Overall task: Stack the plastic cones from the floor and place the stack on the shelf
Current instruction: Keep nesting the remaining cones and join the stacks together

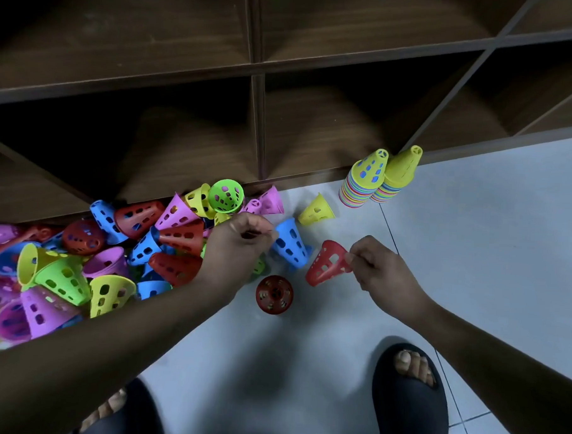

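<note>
My right hand (377, 268) pinches the narrow end of a red cone (327, 263) and holds it tilted just above the floor. My left hand (241, 238) pinches the top of a blue cone (290, 243) that stands beside the red one. Below them a red cone (274, 294) stands upright on the floor, seen from above. A heap of loose cones (106, 251) in red, blue, pink, yellow and green lies to the left, against the shelf. Two tall cone stacks (366, 179) topped in yellow stand at the shelf's foot.
The dark wooden shelf (256, 123) with open compartments runs across the top. A single yellow cone (316, 211) lies on its side on the grey tiled floor (473, 244). My feet in dark sandals (411, 396) are at the bottom.
</note>
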